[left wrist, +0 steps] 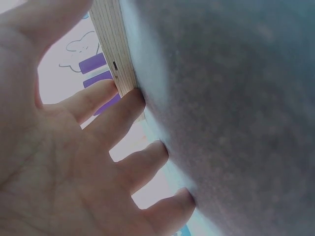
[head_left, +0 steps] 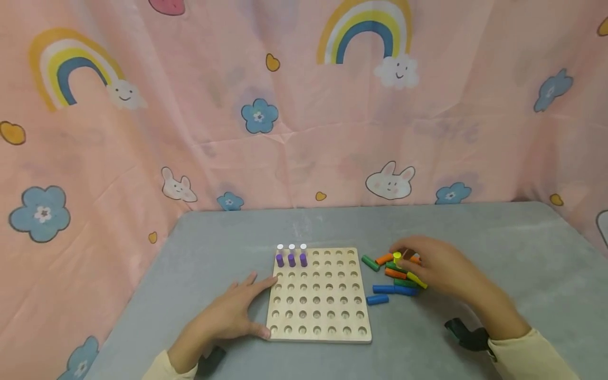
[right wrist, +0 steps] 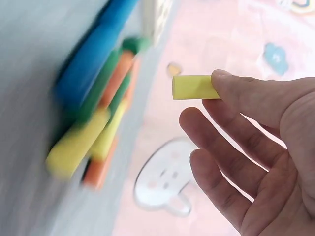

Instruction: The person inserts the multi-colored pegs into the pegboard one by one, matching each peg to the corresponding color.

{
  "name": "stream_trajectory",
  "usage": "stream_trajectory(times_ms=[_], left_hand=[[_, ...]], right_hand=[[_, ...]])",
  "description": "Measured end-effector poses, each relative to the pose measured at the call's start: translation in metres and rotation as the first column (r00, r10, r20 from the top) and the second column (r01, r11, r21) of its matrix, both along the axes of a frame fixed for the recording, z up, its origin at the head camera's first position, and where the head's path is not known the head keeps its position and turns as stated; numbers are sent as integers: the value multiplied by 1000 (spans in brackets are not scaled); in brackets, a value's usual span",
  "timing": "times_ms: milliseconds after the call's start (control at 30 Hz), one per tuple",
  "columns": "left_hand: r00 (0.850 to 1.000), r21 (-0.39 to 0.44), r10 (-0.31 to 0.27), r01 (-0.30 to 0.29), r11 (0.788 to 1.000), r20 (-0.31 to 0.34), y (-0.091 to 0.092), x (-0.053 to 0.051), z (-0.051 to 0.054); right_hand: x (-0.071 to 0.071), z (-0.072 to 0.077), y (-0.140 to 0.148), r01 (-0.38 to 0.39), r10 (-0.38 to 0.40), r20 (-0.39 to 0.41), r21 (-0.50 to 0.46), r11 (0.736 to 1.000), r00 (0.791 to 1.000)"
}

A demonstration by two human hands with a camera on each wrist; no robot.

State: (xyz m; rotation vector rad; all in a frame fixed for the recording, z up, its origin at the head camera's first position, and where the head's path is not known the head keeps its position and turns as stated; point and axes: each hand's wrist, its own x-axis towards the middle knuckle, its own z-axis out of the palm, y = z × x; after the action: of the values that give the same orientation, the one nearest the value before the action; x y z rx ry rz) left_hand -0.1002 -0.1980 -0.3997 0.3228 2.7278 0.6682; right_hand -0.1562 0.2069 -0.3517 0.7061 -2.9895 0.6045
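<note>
A square wooden pegboard [head_left: 310, 322] with rows of round holes lies on the table. In its far left corner stand three white pegs [head_left: 292, 247] and, just in front of them, three purple pegs [head_left: 292, 260]. My left hand [head_left: 230, 312] rests by the board's left side with spread fingers; its thumb and a fingertip touch the edge. Between thumb and fingers, my right hand [head_left: 444, 266] pinches a yellow peg [right wrist: 194, 87], raised above a loose pile of pegs right of the board. The hand hides part of that pile.
Beside the board lie loose blue pegs [head_left: 377, 300], green pegs [head_left: 370, 263], orange pegs [head_left: 395, 273] and yellow pegs [head_left: 418, 281]. The grey table [head_left: 228, 237] meets a pink printed curtain [head_left: 304, 163] at its far edge.
</note>
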Motion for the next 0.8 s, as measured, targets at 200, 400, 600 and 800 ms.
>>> stream_trajectory(times_ms=[200,400,600,800], left_hand=[[1000,1,0,0,1000,6,0,1,-2],[1000,-11,13,-13,1000,13,2,1,0],[999,-31,31,-31,999,7,4,2,2],[1000,-19,30,-30,999,-1,2,3,2]], right_hand=[[2,2,-35,-97,95,-59,-45,994,994],[6,3,-71,-178,174,-61,-75,981,983],[7,6,-108,-227,224,-46,-87,970,973],[4,4,-140,-273,276,1,-143,951,961]])
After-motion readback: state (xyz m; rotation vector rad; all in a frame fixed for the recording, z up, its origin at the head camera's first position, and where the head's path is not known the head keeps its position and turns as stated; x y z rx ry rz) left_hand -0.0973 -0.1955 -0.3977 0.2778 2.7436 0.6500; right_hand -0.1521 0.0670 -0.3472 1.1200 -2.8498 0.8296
